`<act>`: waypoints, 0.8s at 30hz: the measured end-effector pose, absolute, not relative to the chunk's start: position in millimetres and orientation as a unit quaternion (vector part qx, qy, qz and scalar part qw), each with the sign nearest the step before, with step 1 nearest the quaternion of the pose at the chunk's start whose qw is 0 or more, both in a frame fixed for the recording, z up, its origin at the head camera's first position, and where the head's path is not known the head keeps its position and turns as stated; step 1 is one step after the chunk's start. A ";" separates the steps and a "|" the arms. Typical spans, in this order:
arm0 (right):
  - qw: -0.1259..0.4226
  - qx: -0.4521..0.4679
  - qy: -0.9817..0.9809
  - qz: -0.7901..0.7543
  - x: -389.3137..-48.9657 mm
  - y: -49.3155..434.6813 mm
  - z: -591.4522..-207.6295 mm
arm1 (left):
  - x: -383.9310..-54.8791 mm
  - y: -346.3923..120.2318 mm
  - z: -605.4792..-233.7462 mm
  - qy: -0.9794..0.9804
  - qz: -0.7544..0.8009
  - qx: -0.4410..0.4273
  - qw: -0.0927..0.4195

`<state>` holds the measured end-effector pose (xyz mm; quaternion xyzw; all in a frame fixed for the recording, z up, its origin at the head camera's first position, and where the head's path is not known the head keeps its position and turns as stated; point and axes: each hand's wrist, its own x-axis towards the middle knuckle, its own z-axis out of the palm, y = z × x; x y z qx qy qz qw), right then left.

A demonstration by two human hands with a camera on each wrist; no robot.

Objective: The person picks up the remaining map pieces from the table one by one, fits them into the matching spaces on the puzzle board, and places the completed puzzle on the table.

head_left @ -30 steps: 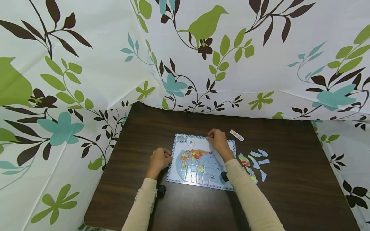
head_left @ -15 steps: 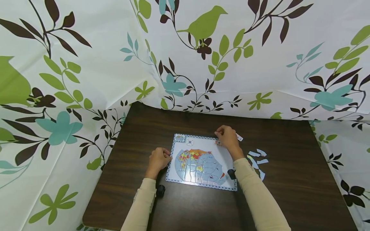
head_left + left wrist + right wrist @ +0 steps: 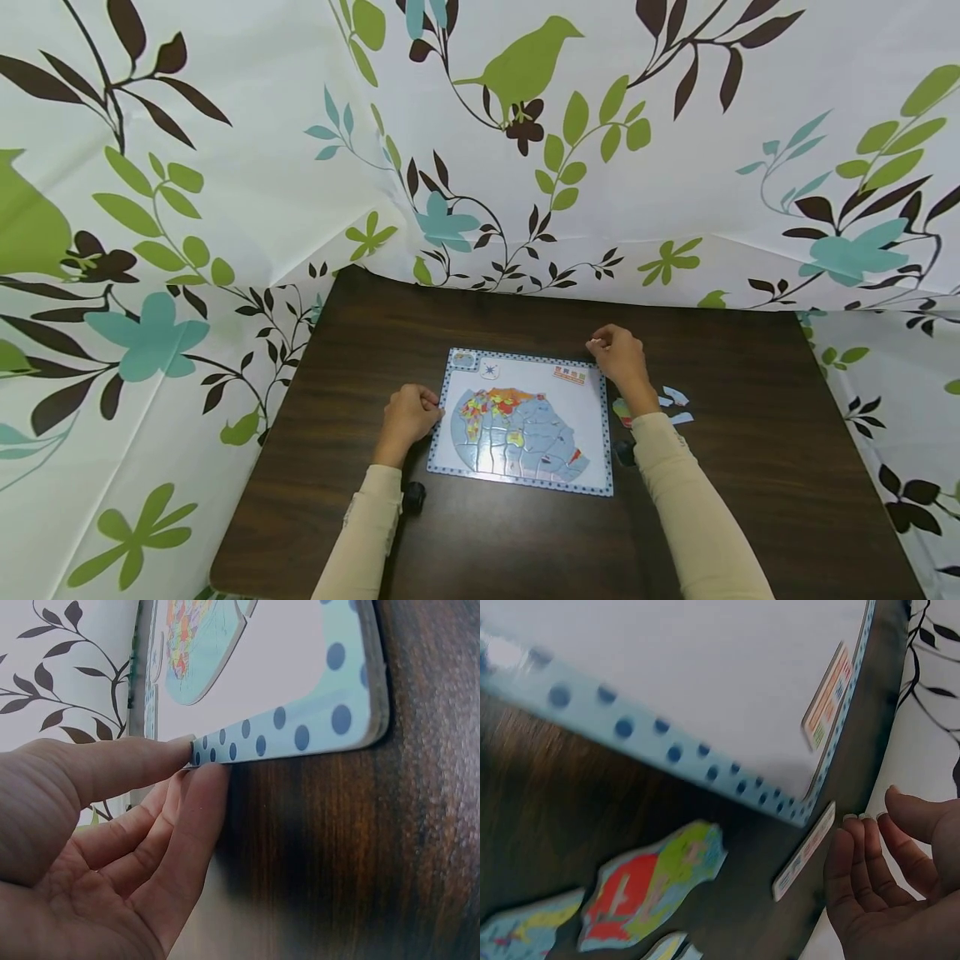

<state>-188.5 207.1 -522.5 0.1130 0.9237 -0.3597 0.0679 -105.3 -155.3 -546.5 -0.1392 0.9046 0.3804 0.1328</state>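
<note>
One strip [image 3: 804, 853] is flanked by the board's [image 3: 592, 467] far-right corner and the empty right hand [image 3: 624, 364], left edge being pinched by the left hand [image 3: 406, 422]!

A dark wood-grain table [image 3: 795, 467]; behind and beside it, a creased white sheet [image 3: 277, 150], printed with green birds [image 3: 527, 67], blue flowers [image 3: 447, 222] and brown leaves [image 3: 731, 80].

One table [image 3: 525, 542], one puzzle board [image 3: 591, 417] and one compass picture [image 3: 490, 370] are seen, along with two hands [image 3: 406, 417] and two sleeves [image 3: 697, 500]. Two lettered strips [image 3: 826, 697] can be counted. At least four loose pieces [image 3: 681, 418] are shown, others possibly being hidden.
</note>
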 end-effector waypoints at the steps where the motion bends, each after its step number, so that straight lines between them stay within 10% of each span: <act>1: 0.069 0.119 0.922 -0.361 -188.6 210.1 -523.7 | -105.2 -155.4 -546.6 0.905 0.380 -0.139 0.134; 24: 0.083 0.143 0.931 -0.327 -191.1 246.0 -542.0 | -103.5 -155.0 -547.6 0.898 0.400 -0.132 0.129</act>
